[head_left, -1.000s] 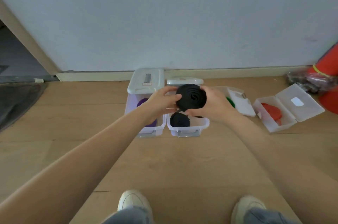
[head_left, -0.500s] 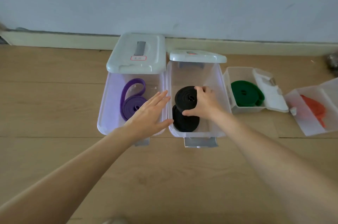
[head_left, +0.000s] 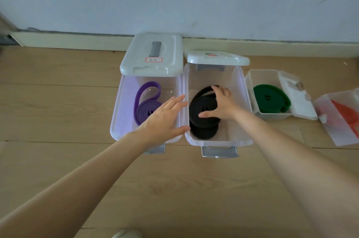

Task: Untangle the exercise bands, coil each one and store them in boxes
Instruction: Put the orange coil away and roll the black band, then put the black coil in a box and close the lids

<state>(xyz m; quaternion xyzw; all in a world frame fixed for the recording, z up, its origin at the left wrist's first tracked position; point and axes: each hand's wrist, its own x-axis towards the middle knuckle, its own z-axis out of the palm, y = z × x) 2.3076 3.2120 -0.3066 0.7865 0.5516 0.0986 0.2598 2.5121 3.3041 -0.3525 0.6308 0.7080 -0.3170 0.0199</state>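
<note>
A coiled black band (head_left: 203, 102) lies flat in the middle clear box (head_left: 217, 143), on top of a second black coil (head_left: 204, 133). My right hand (head_left: 223, 104) is down inside that box, fingers over the upper coil's far rim and thumb at its centre. With its fingers apart, my left hand (head_left: 165, 121) hovers flat and empty over the wall between the two big boxes. In the left clear box (head_left: 116, 121), a purple band (head_left: 144, 111) sits coiled with a loose loop at the back.
Both big boxes have white lids (head_left: 153, 57) tipped open toward the wall. On the right, a small clear box (head_left: 272, 116) holds a green coil (head_left: 270, 99). A further open box (head_left: 328, 121) with an orange band (head_left: 347, 113) sits at the right edge. All stand on a wood floor.
My left hand let go of the black coil and opened beside the box. My right hand lowered the coil into the middle box and laid it flat on the other black coil.
</note>
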